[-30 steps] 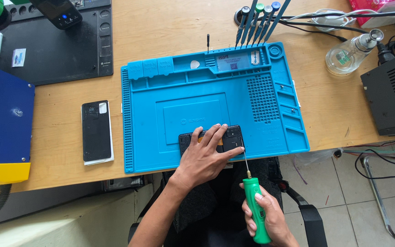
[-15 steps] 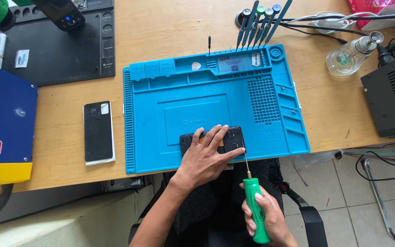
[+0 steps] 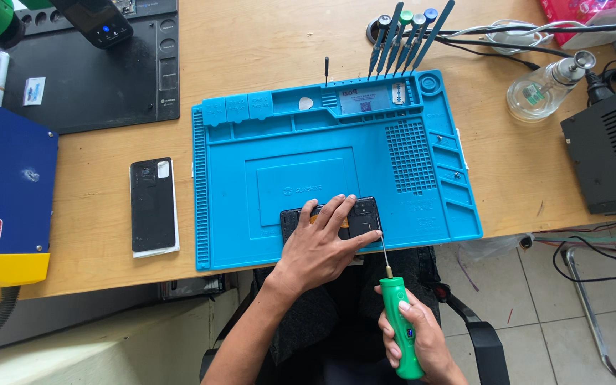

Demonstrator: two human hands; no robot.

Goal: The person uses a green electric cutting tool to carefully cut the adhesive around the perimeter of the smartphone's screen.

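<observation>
While the left hand [image 3: 320, 246] stays flat on the phone [image 3: 360, 214], the right hand [image 3: 416, 341], fist closed round the screwdriver [image 3: 398, 324], keeps its tip at the phone's 5 o'clock corner, unchanged.

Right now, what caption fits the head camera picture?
Left hand steadies a black phone while right hand drives a green screwdriver.

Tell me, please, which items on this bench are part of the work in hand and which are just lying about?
In use:
left hand pressing on the opened phone
right hand holding the green screwdriver
blue repair mat

Lying about:
phone back cover
glass bottle
spudger tools
black box
</observation>
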